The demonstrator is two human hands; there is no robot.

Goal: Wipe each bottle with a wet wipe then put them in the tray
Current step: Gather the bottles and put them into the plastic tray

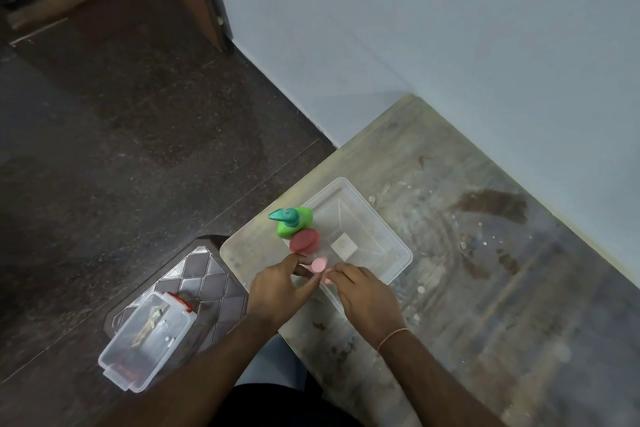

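Both hands, L point(277, 288) & R point(360, 291), are curled narrow round a pink-capped bottle point(319, 265), held at the clear tray point(398, 250) edge beside red-capped point(304, 241) & green point(294, 221) bottles.

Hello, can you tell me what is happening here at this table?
A person's left hand and right hand together hold a small pink-capped bottle at the near edge of a clear plastic tray. A green pump bottle and a red-lidded bottle already stand inside it. No wet wipe is clearly visible.
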